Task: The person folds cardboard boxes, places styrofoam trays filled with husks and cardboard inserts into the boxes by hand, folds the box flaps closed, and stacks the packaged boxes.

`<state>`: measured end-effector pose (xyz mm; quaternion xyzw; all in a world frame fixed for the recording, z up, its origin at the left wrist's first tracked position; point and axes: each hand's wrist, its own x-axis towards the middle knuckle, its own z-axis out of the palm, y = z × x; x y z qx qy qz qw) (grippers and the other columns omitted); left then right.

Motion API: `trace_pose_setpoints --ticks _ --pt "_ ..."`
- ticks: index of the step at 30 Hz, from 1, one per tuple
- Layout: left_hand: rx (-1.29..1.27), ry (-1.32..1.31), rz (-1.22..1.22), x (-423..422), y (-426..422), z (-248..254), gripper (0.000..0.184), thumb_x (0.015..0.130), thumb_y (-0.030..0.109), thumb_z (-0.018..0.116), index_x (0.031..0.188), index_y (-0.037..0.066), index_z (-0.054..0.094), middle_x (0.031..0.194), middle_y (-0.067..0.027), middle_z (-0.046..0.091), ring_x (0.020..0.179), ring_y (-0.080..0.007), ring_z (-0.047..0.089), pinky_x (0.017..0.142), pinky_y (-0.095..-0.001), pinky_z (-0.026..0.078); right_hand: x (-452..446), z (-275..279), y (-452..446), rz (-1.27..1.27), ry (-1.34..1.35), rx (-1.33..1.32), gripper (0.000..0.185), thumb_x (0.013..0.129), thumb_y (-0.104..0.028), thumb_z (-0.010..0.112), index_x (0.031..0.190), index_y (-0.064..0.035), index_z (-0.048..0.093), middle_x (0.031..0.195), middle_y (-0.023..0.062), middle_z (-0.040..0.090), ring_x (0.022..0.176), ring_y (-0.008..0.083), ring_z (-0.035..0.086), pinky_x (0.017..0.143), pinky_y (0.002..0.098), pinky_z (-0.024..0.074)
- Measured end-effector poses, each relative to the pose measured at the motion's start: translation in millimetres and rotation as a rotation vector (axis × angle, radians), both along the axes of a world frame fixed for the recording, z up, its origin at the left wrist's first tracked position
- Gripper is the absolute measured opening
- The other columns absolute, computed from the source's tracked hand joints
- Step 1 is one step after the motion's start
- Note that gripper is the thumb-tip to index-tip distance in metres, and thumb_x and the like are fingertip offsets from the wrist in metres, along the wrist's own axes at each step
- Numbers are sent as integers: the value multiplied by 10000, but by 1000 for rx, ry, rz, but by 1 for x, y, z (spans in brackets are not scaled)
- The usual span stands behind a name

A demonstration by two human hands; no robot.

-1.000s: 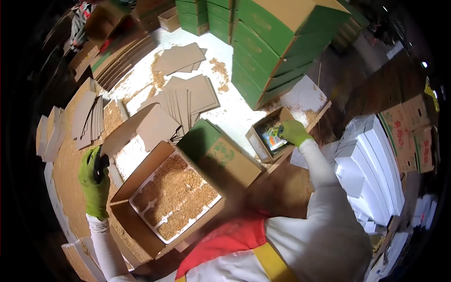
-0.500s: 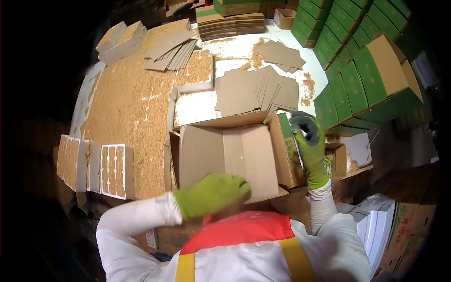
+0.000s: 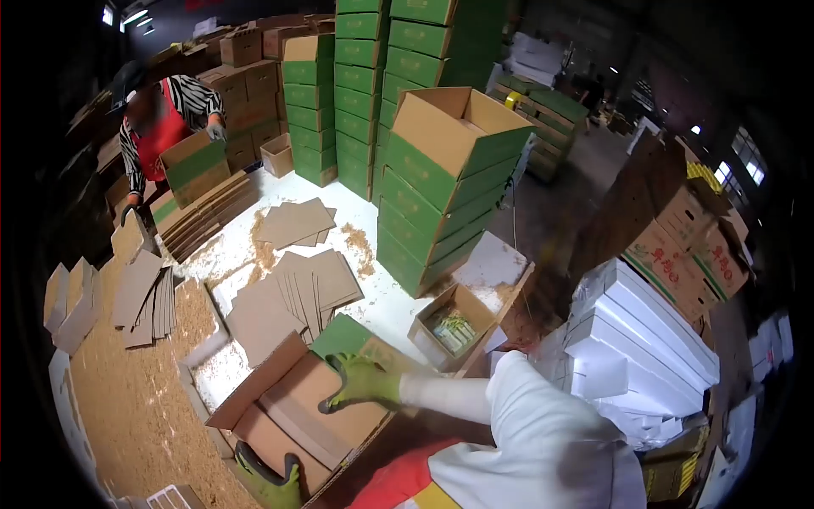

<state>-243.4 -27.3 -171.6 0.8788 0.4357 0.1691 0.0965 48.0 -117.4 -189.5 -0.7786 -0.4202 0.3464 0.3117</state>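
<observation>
A cardboard box (image 3: 284, 390) stands before me, its brown inner panels showing. My left hand (image 3: 270, 479), in a green and dark glove, is at the box's near left side, fingers apart. Over the box's right part is my right hand (image 3: 360, 383), its gloved fingers spread near the brown panel; whether they touch it is unclear. A green printed flap (image 3: 348, 335) shows beyond my right hand. To the right sits a small box (image 3: 454, 327) with colourful packets inside.
Cardboard sheets (image 3: 297, 293) lie on the white table. Green boxes (image 3: 441, 161) are stacked beyond. White foam pieces (image 3: 636, 339) are piled at right. Brown crumb-like material (image 3: 144, 407) covers the left. A co-worker (image 3: 161, 127) at upper left handles a green and brown box.
The view has swung, bringing a co-worker into sight. The box's crumb-filled tray is now covered by brown panels. My right hand has moved from the packet box to the large box.
</observation>
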Motion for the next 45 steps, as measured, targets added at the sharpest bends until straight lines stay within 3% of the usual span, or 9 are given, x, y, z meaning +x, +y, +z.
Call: trace_pose_setpoints --ticks 11,20,25,26,29,32,39,41,45 --pt "-1351 -1235 117 38 12 -1 613 960 310 556 1461 3 382 1447 -193 467 1311 -259 480 1082 -393 414 19 102 -27 18 224 -23 1158 737 -679 711 1512 21 211 1539 261 271 1445 374 246 1174 387 241" --pt "-1384 -1455 -578 316 43 132 588 1020 398 436 1462 14 379 1480 -153 434 1333 -264 451 1122 -425 364 301 263 -188 -623 -347 1669 359 966 -131 590 1296 4 550 1166 48 610 1024 132 571 921 276 447" --pt "-1772 -1154 -1157 498 6 191 494 1005 393 469 1322 18 522 1338 -132 565 1129 -285 609 980 -431 506 553 107 -236 -622 -215 1108 461 1029 -157 449 1460 -6 384 1458 108 435 1301 186 431 1085 313 348" --pt "-1551 -1018 -613 506 -32 225 496 997 421 481 1314 41 519 1325 -115 570 1063 -281 641 950 -425 532 579 76 -236 -576 -165 1092 482 1042 -163 420 1493 -7 351 1516 120 400 1356 197 403 1117 321 329" --pt "-589 -509 -1039 553 -7 201 921 845 835 327 1559 270 190 1588 -116 254 1333 -418 394 990 -609 387 539 77 -222 -682 -366 1036 512 1046 -190 431 1505 4 312 1552 126 329 1384 214 362 1131 323 297" --pt "-1018 -505 -421 544 -76 229 895 853 808 322 1513 205 345 1385 -160 544 1205 -467 509 973 -652 381 488 100 -213 -790 -506 985 540 1051 -216 440 1513 16 283 1583 134 269 1410 232 322 1147 327 262" --pt "-1545 -640 -652 493 17 195 822 902 647 552 1374 -13 423 1127 -219 607 1058 -274 616 808 -451 571 457 111 -202 -828 -600 1149 501 1042 -278 470 1423 37 382 1462 172 421 1306 245 433 1088 371 344" --pt "-1165 -810 -570 419 58 164 672 971 550 507 1434 71 418 1277 -131 564 1178 -237 561 952 -407 508 374 144 -177 -787 -1047 1218 482 1037 -332 475 1295 73 512 1324 165 553 1178 256 557 986 386 468" --pt "-884 -729 52 282 172 7 611 884 495 658 1307 68 550 1079 -59 630 905 -146 573 766 -298 469 242 100 -88 27 -324 1044 507 909 -230 673 1287 73 525 1261 176 590 1114 234 599 949 331 459"
